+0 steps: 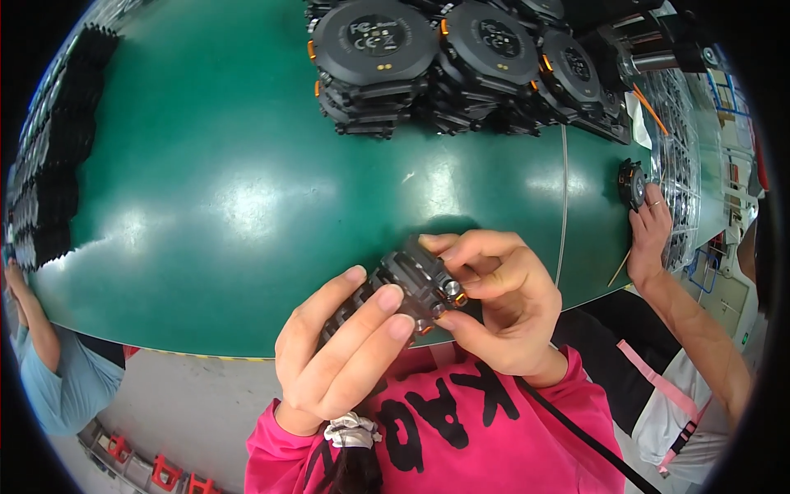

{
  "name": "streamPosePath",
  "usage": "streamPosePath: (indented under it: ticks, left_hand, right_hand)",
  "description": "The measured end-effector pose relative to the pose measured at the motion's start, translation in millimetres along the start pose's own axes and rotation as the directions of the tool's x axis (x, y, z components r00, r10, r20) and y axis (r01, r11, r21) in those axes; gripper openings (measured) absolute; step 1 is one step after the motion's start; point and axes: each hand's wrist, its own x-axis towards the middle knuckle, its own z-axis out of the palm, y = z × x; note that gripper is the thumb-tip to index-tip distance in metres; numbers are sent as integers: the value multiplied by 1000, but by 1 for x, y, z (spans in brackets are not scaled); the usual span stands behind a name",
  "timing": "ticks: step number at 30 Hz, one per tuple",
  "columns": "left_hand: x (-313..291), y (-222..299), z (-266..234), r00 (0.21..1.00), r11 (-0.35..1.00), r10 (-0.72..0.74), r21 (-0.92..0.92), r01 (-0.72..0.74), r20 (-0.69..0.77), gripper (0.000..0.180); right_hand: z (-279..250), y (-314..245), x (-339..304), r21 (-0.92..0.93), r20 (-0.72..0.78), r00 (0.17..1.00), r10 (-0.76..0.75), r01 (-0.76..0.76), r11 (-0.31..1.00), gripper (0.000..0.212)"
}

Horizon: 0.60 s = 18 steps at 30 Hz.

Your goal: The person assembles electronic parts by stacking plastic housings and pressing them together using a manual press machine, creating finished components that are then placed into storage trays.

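- Currently, the left hand (337,350) is closed over the left portion of a dark watch piece (409,284)
- Right hand (520,306) grips its right end, beside the orange and silver buttons
- Piece location: near the table's (247,272) near edge
- Watch stacks (374,41): on the far side

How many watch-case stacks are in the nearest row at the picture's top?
3: left stack, middle stack and right stack, side by side. More behind them may be hidden.
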Motion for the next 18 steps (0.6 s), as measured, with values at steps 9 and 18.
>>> streamPosePath:
  ticks: [9,18]
  left_hand:
    - [0,2,-2,999,1000,-15,11,15,33,33]
    - [0,2,-1,1000,1000,-8,12,8,30,34]
  right_hand:
    - [-1,3,-2,28,4,1000,-3,3,1000,32]
    - [0,3,-1,50,-7,1000,-2,2,999,31]
